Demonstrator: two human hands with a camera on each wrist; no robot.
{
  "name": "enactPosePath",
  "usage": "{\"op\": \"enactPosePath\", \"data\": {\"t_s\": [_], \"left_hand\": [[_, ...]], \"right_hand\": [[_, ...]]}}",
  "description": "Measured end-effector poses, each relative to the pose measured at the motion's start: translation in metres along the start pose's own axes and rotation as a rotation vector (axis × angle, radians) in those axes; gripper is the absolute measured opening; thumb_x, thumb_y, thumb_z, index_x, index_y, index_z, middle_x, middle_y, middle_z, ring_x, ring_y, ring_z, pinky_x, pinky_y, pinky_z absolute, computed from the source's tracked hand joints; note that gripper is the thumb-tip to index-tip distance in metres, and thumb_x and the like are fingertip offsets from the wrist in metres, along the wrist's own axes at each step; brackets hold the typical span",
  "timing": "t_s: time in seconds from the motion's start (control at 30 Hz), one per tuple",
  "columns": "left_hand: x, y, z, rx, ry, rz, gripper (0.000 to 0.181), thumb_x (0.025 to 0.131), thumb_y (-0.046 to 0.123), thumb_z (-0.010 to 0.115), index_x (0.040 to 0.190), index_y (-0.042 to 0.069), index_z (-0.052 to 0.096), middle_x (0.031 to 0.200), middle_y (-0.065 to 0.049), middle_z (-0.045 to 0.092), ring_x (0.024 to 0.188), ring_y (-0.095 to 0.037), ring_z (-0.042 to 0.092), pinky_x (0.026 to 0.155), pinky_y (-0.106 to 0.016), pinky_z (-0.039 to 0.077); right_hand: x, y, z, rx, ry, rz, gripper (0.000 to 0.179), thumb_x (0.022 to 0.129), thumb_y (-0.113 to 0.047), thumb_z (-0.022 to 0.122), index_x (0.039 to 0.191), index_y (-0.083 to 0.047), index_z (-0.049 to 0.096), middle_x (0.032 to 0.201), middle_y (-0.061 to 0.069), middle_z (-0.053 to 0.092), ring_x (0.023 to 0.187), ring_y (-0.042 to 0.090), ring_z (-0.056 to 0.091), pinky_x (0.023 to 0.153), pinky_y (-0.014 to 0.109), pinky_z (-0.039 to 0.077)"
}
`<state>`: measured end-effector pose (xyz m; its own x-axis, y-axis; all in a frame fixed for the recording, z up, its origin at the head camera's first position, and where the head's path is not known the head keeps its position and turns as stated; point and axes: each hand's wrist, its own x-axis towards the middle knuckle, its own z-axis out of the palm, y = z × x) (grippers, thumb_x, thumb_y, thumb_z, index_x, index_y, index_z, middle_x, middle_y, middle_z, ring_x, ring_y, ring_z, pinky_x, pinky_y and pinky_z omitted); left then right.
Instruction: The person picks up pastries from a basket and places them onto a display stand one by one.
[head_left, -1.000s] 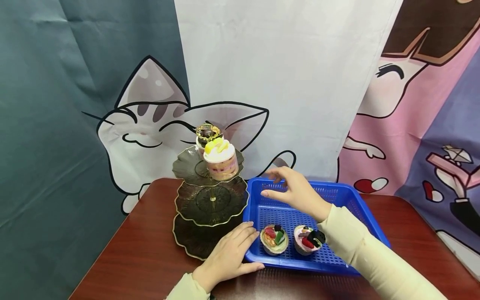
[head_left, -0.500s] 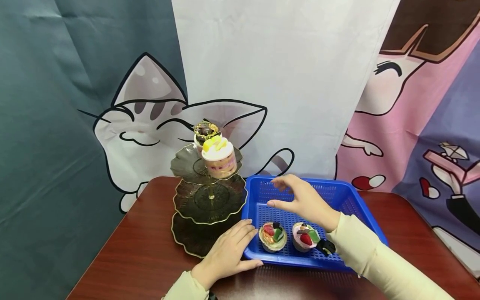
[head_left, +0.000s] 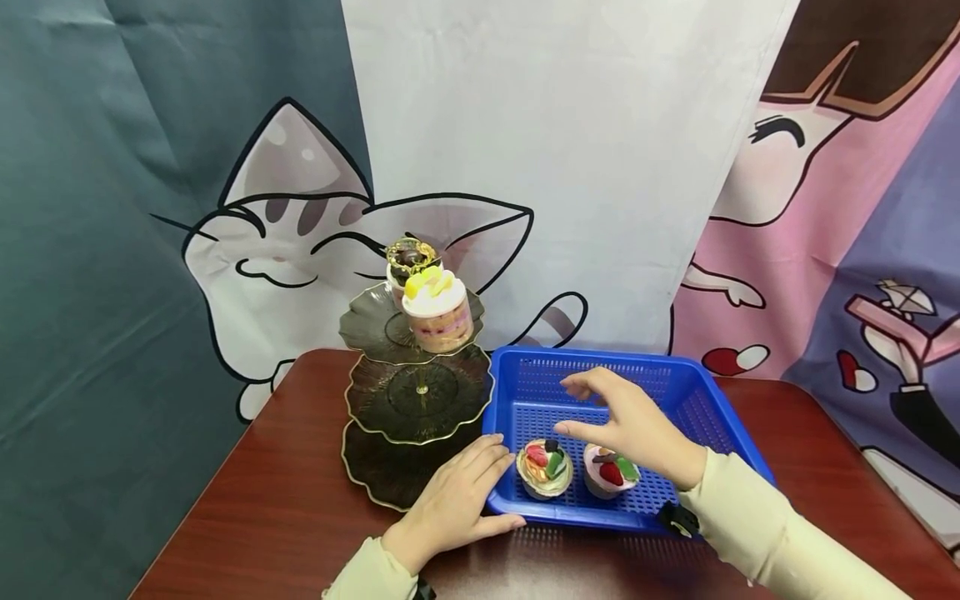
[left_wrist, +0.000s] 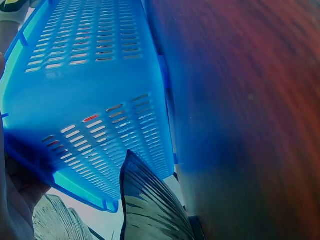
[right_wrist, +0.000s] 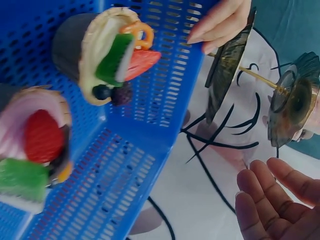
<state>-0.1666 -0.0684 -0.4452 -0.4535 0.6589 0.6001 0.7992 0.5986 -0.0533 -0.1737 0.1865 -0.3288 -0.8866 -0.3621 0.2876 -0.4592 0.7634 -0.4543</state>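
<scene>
My left hand [head_left: 454,503] rests at the near left corner of a blue plastic basket [head_left: 592,357], its fingers straight along the rim. Two toy cupcakes stand in the basket's front part: a cream-topped cupcake [head_left: 543,471] near the left hand, and a pink-topped cupcake [head_left: 609,475] to its right. Over the basket hovers my right hand [head_left: 637,423], thumb and fingers spread apart with nothing between them. It partly overlaps the pink cupcake in the head view. The right wrist view shows these right-hand fingers [right_wrist: 280,200] loosely bent beyond the rim.
Left of the basket stands a three-tier dark cake stand [head_left: 420,392] with gold edges. Its top tier bears a yellow-topped dessert cup [head_left: 440,323] and a chocolate-topped dessert cup [head_left: 396,279]. A printed cloth [head_left: 562,167] hangs behind the brown table [head_left: 255,500].
My right hand has moved right and lower over the basket, staying spread. The left hand keeps its place at the corner. The whole head view has shifted slightly.
</scene>
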Motion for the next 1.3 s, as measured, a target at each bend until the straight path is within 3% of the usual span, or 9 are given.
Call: {"op": "enactPosePath", "data": {"t_s": [0.43, 0.6, 0.93, 1.3], "left_hand": [[0.0, -0.001, 0.0, 0.001, 0.001, -0.002, 0.067, 0.078, 0.064, 0.065, 0.117, 0.009, 0.065, 0.119, -0.002, 0.064, 0.127, -0.02, 0.052, 0.107, -0.032, 0.044], [0.0, -0.001, 0.0, -0.002, 0.011, 0.007, 0.067, 0.078, 0.063, 0.066, 0.117, 0.009, 0.065, 0.118, -0.003, 0.064, 0.126, -0.02, 0.053, 0.107, -0.032, 0.044], [0.0, 0.0, 0.001, -0.016, 0.009, 0.007, 0.067, 0.078, 0.064, 0.065, 0.116, 0.008, 0.066, 0.117, -0.004, 0.064, 0.127, -0.02, 0.052, 0.107, -0.032, 0.044], [0.0, -0.001, 0.001, -0.014, 0.02, 0.011, 0.067, 0.077, 0.063, 0.067, 0.115, 0.008, 0.066, 0.117, -0.003, 0.064, 0.125, -0.021, 0.053, 0.105, -0.033, 0.046]], "right_hand": [[-0.022, 0.02, -0.005, -0.014, -0.005, -0.024, 0.046, 0.081, -0.043, 0.073, 0.118, -0.018, 0.062, 0.11, -0.008, 0.064, 0.1, 0.011, 0.059, 0.085, 0.033, 0.053], [-0.03, 0.021, -0.006, -0.031, -0.019, 0.012, 0.047, 0.081, -0.047, 0.072, 0.117, -0.018, 0.062, 0.11, -0.007, 0.064, 0.101, 0.012, 0.059, 0.083, 0.032, 0.053], [-0.045, 0.042, -0.001, -0.116, -0.027, -0.004, 0.051, 0.077, -0.044, 0.077, 0.113, -0.012, 0.063, 0.113, 0.0, 0.062, 0.106, 0.019, 0.059, 0.088, 0.046, 0.053], [-0.05, 0.073, 0.007, -0.123, -0.1, 0.031, 0.058, 0.077, -0.051, 0.074, 0.115, -0.009, 0.061, 0.113, 0.003, 0.064, 0.106, 0.02, 0.06, 0.09, 0.046, 0.053]]}}
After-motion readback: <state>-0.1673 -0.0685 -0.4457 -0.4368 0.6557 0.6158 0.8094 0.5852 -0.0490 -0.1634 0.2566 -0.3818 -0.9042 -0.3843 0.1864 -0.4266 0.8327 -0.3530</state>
